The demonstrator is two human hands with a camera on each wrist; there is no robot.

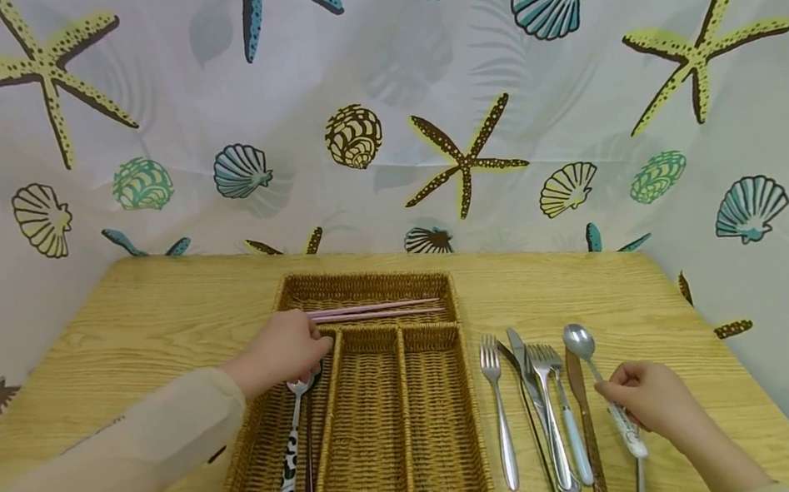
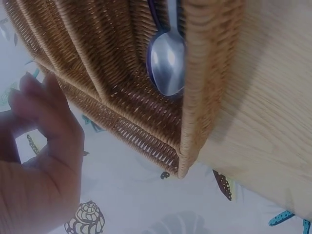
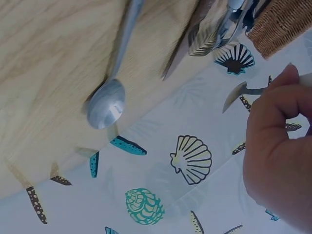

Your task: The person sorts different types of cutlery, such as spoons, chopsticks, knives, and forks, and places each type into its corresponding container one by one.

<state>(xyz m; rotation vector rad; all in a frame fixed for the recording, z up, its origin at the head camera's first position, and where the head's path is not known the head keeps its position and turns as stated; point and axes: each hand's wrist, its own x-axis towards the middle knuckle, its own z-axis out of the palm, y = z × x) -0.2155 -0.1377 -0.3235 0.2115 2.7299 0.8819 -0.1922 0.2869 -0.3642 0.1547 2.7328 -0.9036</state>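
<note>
Light wooden table [image 1: 560,290] bearing a wicker tray [image 1: 483,435] and cutlery.
The tray sits at lower centre; just right of it lie a silver fork [image 1: 501,416], then a thin dark utensil [image 1: 538,444], a silver knife [image 1: 519,350], a larger fork [image 1: 553,417] and a blue-handled fork [image 1: 577,439], closely bunched, then a brown knife [image 1: 587,421]. A silver spoon [image 3: 107,102] lies alone at upper left of the right wrist view.
</note>
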